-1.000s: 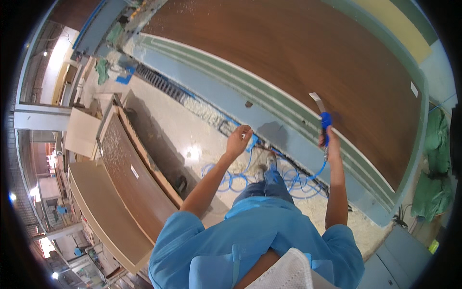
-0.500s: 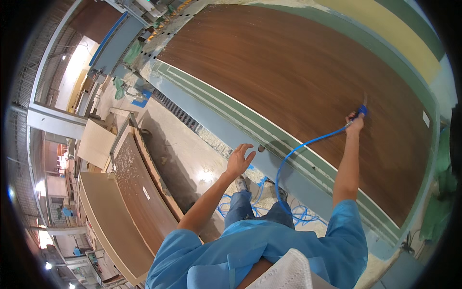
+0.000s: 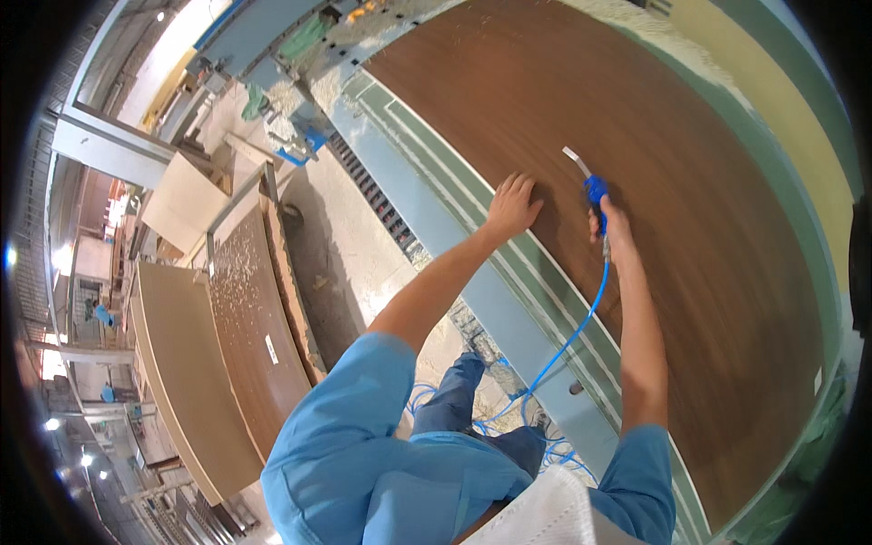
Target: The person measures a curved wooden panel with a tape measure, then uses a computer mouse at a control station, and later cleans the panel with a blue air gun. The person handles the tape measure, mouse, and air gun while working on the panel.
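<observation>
In my right hand point(image 3: 614, 232) is a blue air blow gun point(image 3: 596, 191), its fingers closed round the grip. The gun's bent metal nozzle points away and to the left, above a large brown wood-grain panel point(image 3: 690, 300). A blue hose point(image 3: 581, 327) runs from the gun's base over the panel's near edge and down to the floor. My left hand point(image 3: 514, 207) holds nothing; its fingers reach out at the panel's near white edge, over the wood. Whether it presses on the surface I cannot tell.
The panel lies on a green-topped machine bed point(image 3: 436, 150) with a pale blue side frame point(image 3: 509, 318). At the left, boards are stacked, a brown one point(image 3: 259, 300) strewn with chips beside a beige one point(image 3: 182, 363). Hose coils point(image 3: 563, 454) lie on the floor by my feet.
My right hand has swung the blow gun leftward across the panel. My left hand has moved up and right, from beside the bed to the panel's edge. My body has shifted left along it.
</observation>
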`<state>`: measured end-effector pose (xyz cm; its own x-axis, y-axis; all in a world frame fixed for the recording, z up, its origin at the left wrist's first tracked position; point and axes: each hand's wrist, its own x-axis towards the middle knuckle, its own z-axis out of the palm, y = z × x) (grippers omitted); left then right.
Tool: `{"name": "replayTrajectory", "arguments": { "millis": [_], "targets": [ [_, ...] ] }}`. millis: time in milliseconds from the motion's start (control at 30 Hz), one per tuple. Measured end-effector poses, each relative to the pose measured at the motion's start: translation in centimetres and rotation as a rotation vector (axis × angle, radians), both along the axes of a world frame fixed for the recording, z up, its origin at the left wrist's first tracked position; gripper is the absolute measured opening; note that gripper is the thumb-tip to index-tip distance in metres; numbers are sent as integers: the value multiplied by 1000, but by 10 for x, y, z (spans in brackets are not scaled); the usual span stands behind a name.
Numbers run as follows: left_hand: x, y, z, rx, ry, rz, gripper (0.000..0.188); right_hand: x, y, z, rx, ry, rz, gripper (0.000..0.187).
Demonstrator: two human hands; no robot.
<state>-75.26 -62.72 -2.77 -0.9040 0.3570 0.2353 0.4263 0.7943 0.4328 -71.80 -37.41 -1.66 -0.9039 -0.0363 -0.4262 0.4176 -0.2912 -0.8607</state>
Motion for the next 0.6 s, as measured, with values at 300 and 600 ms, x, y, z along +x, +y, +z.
{"name": "replayTrajectory", "arguments": {
  "millis": [300,600],
  "targets": [
    [-212,2,5,-126,112,33,69,-220,-65,6,88,111,-18,47],
    [-293,8,12,-188,27,-5,79,-319,236,27,189,-49,-870,37]
  ]
}}
